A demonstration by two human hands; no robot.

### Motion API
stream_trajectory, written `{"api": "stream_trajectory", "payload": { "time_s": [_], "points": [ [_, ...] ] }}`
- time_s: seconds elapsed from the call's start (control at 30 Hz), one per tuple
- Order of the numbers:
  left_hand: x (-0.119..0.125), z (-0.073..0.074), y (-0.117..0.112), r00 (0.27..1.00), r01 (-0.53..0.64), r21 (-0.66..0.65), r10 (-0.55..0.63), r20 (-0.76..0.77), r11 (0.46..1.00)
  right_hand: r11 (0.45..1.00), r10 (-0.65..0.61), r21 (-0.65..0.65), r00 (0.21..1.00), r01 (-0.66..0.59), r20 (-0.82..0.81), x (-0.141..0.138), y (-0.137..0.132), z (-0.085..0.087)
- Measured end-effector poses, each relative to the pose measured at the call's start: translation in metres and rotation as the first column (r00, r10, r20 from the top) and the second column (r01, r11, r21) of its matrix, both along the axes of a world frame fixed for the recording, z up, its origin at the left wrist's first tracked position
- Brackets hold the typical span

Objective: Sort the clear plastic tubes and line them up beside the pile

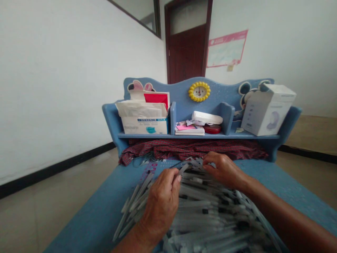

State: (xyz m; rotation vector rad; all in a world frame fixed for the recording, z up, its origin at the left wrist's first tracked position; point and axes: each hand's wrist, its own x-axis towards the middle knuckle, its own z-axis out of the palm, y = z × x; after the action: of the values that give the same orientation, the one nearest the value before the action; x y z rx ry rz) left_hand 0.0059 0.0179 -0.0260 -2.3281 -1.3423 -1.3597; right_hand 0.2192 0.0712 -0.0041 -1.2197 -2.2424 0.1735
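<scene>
My left hand is closed, with thumb and forefinger pinching a slim translucent pen barrel that points up and to the right. My right hand is at the far end of a big pile of similar translucent pen barrels, some with dark ends. Its thumb and forefinger are curled toward each other; what lies between them, if anything, is too small to make out. A smaller group of barrels lies to the left, partly hidden behind my left hand.
Behind the blue table, a blue shelf carries a mask box, papers, a red round tin and a white carton. A yellow flower-shaped clock is on its back panel. Checked cloth is bunched underneath.
</scene>
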Motion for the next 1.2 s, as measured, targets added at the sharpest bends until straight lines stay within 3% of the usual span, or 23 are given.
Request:
{"api": "stream_trajectory", "payload": {
  "time_s": [0.5,1.0,1.2],
  "points": [
    [-0.005,0.0,0.007,0.999,0.031,-0.011,-0.031,-0.036,0.999,0.975,0.004,-0.207,0.942,-0.078,-0.337,0.064,-0.023,0.055],
    [-0.003,0.003,0.004,0.997,0.019,-0.007,-0.019,-0.069,1.0,0.977,-0.003,-0.202,0.949,-0.064,-0.314,0.071,-0.023,0.055],
    [-0.002,0.003,0.002,0.995,0.067,0.025,-0.065,-0.078,0.997,0.972,0.036,-0.214,0.958,-0.1,-0.285,0.067,-0.022,0.052]
  ]
}}
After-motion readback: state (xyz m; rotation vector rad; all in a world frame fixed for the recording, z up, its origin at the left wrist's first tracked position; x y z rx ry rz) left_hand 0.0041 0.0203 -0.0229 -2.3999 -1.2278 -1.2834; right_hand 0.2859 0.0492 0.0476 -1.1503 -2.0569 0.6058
